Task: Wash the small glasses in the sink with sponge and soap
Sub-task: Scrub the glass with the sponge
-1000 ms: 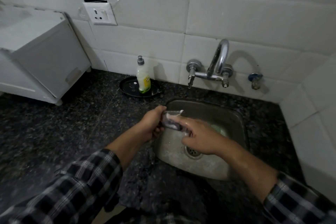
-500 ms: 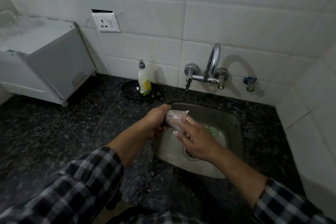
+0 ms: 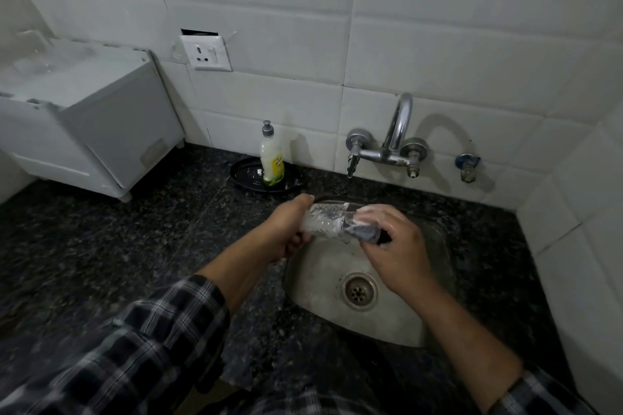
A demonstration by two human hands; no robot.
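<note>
A steel sink is set into the dark speckled counter toward its back right, with a round drain in its floor. At the counter's back edge, just left of the sink, a black dish carries an upright soap bottle of pale yellow liquid. Its green-yellow label is too small to read.

The small glass is clear, coated in white suds, and lies on its side above the sink's back left corner. The left hand grips its base end. The right hand curls round a dark sponge at the glass's mouth; whether the sponge goes inside cannot be told.
</note>
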